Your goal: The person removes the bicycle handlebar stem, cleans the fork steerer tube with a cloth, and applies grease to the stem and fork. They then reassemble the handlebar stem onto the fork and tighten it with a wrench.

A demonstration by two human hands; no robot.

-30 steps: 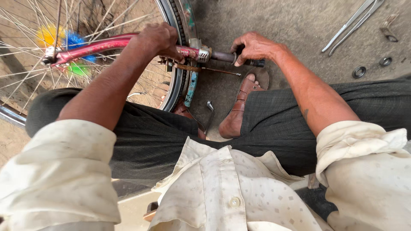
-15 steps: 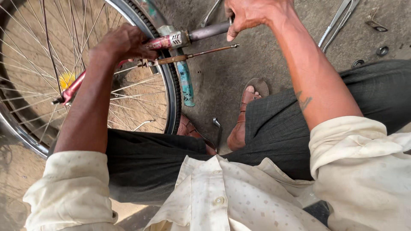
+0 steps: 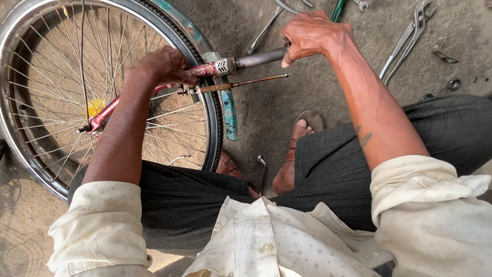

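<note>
Bicycle repair on a bare, dusty concrete floor (image 3: 287,113).
Left hand (image 3: 164,66) clenched the red frame tube (image 3: 205,68); right hand (image 3: 312,36) wrapped the grey pipe (image 3: 259,57); pliers (image 3: 407,41) lay at two o'clock.

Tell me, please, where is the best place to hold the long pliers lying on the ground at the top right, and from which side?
Probably by the two long handles, closed together in one hand. The pliers lie flat on the ground, head away from the person and handles pointing toward the right knee, so coming from above at the near end seems easiest. The right hand is nearest but now grips a grey tube.
</note>
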